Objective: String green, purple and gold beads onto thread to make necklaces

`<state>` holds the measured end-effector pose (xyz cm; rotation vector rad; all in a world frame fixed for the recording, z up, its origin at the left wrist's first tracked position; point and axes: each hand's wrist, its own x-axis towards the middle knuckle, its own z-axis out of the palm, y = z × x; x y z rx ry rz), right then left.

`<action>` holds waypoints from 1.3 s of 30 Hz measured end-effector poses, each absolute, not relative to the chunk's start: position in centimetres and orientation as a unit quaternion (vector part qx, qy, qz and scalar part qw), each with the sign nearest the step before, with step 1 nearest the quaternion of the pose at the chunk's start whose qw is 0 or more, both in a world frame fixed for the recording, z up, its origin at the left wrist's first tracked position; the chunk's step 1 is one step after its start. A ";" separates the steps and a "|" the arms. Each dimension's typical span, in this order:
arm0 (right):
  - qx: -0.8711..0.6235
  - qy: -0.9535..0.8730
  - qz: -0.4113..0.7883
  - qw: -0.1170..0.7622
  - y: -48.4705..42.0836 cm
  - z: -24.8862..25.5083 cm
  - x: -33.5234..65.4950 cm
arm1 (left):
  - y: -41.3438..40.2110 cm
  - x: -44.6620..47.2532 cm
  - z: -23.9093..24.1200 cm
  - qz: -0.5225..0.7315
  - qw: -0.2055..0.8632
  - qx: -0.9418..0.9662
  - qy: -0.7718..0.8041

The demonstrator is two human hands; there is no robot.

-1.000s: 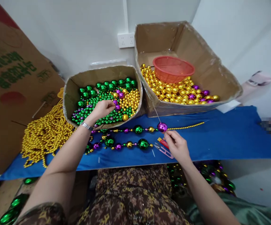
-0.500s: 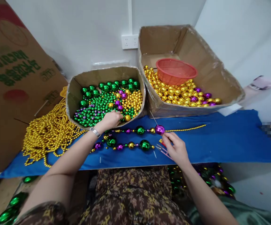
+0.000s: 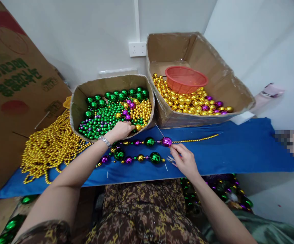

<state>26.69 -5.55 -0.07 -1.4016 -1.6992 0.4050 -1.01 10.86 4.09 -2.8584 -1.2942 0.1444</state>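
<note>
My left hand (image 3: 122,130) is inside the front of the left carton, fingers closed at a large gold bead (image 3: 138,127) by the rim. My right hand (image 3: 185,160) pinches a large purple bead (image 3: 166,141), from which a thin needle-like wire (image 3: 159,130) sticks up to the left. Left of that bead runs a strand with a green bead (image 3: 150,141). Nearer me lies a second strand of mixed beads, ending by a big green bead (image 3: 155,157). Small thread snips (image 3: 171,159) lie partly hidden beneath my right hand.
The left carton (image 3: 73,101) holds green, gold and purple beads. Gold beads and a red basket (image 3: 186,79) fill part of the right carton (image 3: 238,91). Gold bead chains (image 3: 47,149) heap at the left of the blue cloth (image 3: 238,152). A tall box (image 3: 15,128) stands far left.
The whole view has shifted slightly. My left hand and the gold bead have moved a little right within the carton. My right hand still holds the purple bead, and now covers more of the snips.
</note>
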 end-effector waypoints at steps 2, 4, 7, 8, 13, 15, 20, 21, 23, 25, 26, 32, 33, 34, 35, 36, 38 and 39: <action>-0.562 -0.686 0.152 0.436 -5.7 0.1 26.7 | 10.9 -1.1 4.0 0.013 -0.028 -0.904 -0.427; -0.560 -0.689 0.144 0.437 -5.9 0.2 26.7 | 10.9 -1.2 4.2 -0.023 -0.051 -0.893 -0.447; -0.554 -0.694 0.143 0.438 -6.1 0.3 26.5 | 10.5 -1.4 4.8 -0.129 -0.109 -0.861 -0.480; -0.551 -0.697 0.143 0.437 -6.2 0.3 26.4 | 10.1 -1.4 5.0 -0.191 -0.171 -0.834 -0.489; -0.539 -0.716 0.133 0.423 -6.2 0.1 25.9 | 7.4 0.1 5.8 -0.405 -0.609 -0.524 -0.437; -0.535 -0.724 0.117 0.419 -6.1 0.0 25.7 | 6.4 0.9 5.7 -0.411 -0.683 -0.449 -0.404; -0.530 -0.739 0.091 0.405 -6.1 -0.1 25.6 | 5.3 1.9 5.3 -0.410 -0.743 -0.385 -0.364; -0.533 -0.740 0.090 0.401 -6.2 -0.1 25.6 | 5.3 2.0 5.2 -0.408 -0.748 -0.379 -0.361; -0.537 -0.741 0.089 0.394 -6.2 0.0 25.6 | 5.1 2.1 5.1 -0.405 -0.754 -0.374 -0.356; -0.538 -0.742 0.089 0.391 -6.3 0.0 25.6 | 5.0 2.2 5.1 -0.402 -0.757 -0.377 -0.351; -0.537 -0.742 0.090 0.390 -6.3 0.1 25.5 | 4.9 2.2 5.1 -0.400 -0.757 -0.381 -0.348; -0.538 -0.743 0.081 0.391 -6.3 0.3 25.5 | 4.7 2.3 4.8 -0.413 -0.748 -0.396 -0.337; -0.538 -0.743 0.082 0.390 -6.3 0.3 25.5 | 4.7 2.3 4.7 -0.415 -0.747 -0.395 -0.336; -0.538 -0.743 0.084 0.390 -6.4 0.4 25.5 | 4.7 2.3 4.6 -0.416 -0.747 -0.395 -0.336; -0.538 -0.743 0.086 0.389 -6.4 0.4 25.5 | 4.7 2.3 4.5 -0.416 -0.748 -0.393 -0.335; -0.538 -0.743 0.088 0.387 -6.4 0.4 25.5 | 4.7 2.3 4.5 -0.417 -0.750 -0.391 -0.333; -0.538 -0.744 0.090 0.385 -6.5 0.4 25.4 | 4.7 2.4 4.4 -0.419 -0.752 -0.387 -0.331; -0.539 -0.745 0.089 0.383 -6.5 0.4 25.4 | 4.7 2.4 4.4 -0.421 -0.751 -0.386 -0.331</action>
